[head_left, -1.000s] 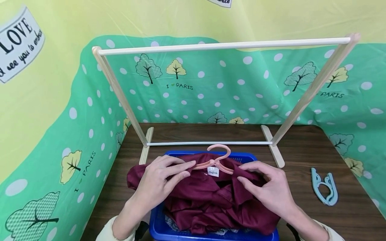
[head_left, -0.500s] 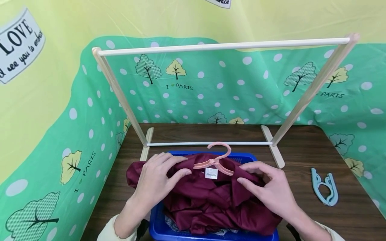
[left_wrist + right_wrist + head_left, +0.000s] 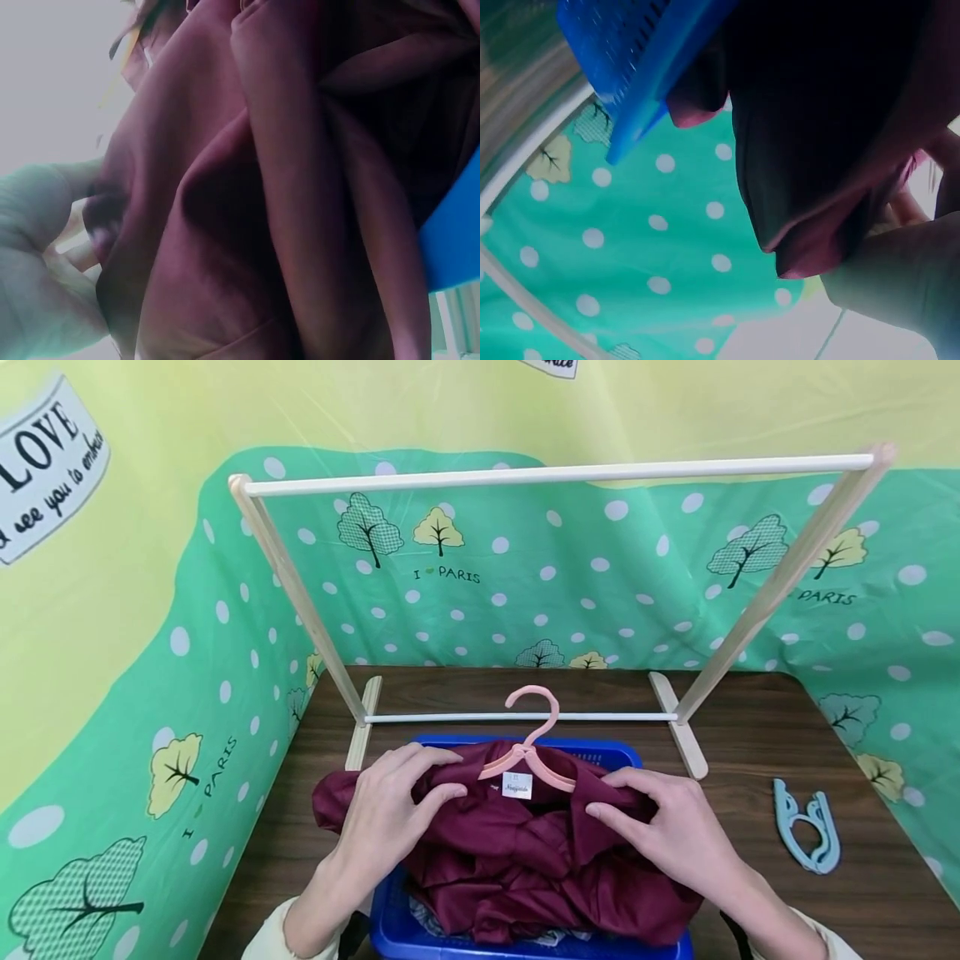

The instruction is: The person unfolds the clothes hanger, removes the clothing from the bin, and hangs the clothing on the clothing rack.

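A maroon shirt [image 3: 525,843] lies bunched over a blue basket [image 3: 381,906], a white label [image 3: 517,785] showing inside its neck. The pink hanger [image 3: 528,752] sits in the neck opening, its hook standing above the collar and its arm ends hidden under the cloth. My left hand [image 3: 390,814] pinches the shirt at the left shoulder between thumb and fingers. On the other side my right hand [image 3: 678,827] pinches the cloth beside the collar. Folds of the shirt [image 3: 210,187] fill most of the left wrist view.
Behind the basket stands a wooden rack with a white top rail [image 3: 555,475] and a low crossbar [image 3: 450,718]. A folded blue hanger [image 3: 807,827] lies on the dark table [image 3: 750,893] at right. Patterned green and yellow cloth [image 3: 525,577] surrounds the table.
The hanger's hook has risen and turned more upright, shifting slightly left. My left fingers have drawn back from the hanger's arm to the shirt's shoulder. The right hand has barely moved.
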{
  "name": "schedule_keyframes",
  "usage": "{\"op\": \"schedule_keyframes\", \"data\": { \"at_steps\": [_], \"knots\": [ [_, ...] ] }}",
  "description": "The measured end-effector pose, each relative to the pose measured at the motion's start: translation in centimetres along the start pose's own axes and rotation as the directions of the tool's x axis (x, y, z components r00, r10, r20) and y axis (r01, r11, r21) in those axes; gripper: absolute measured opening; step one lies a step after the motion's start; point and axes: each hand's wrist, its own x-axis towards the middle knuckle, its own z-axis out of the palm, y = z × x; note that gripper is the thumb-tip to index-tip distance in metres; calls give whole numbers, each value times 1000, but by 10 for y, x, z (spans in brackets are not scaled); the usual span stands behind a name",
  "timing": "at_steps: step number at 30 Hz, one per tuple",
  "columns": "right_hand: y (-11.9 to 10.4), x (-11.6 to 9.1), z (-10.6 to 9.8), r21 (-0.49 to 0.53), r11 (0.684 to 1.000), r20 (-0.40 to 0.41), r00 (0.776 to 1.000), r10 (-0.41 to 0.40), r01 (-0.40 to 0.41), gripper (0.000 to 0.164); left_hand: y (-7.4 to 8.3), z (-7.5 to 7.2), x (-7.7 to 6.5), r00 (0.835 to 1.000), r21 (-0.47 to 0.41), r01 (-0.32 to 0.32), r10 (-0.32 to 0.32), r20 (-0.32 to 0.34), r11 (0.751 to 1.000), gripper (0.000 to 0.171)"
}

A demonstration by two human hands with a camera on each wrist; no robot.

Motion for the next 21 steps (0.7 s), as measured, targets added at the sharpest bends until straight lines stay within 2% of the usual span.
{"op": "schedule_keyframes", "data": {
  "at_steps": [6,9,13,16,21],
  "knots": [
    [1,-2,-1,75,996,-33,998,53,-50,36,1,4,1,999,-11,-46,46,-9,999,33],
    [0,-3,-3,105,992,-62,995,73,-66,37,1,3,2,996,21,-90,90,-13,996,32],
    [1,-4,-4,122,991,-95,994,62,-50,38,2,-1,3,992,83,-128,130,-11,988,35],
    [3,-4,-5,122,992,-123,991,45,-30,39,1,-4,2,991,116,-129,131,-14,985,38],
    [4,-5,-6,124,992,-177,983,37,-15,41,-5,-9,3,991,141,-104,115,-74,985,40]
  ]
}}
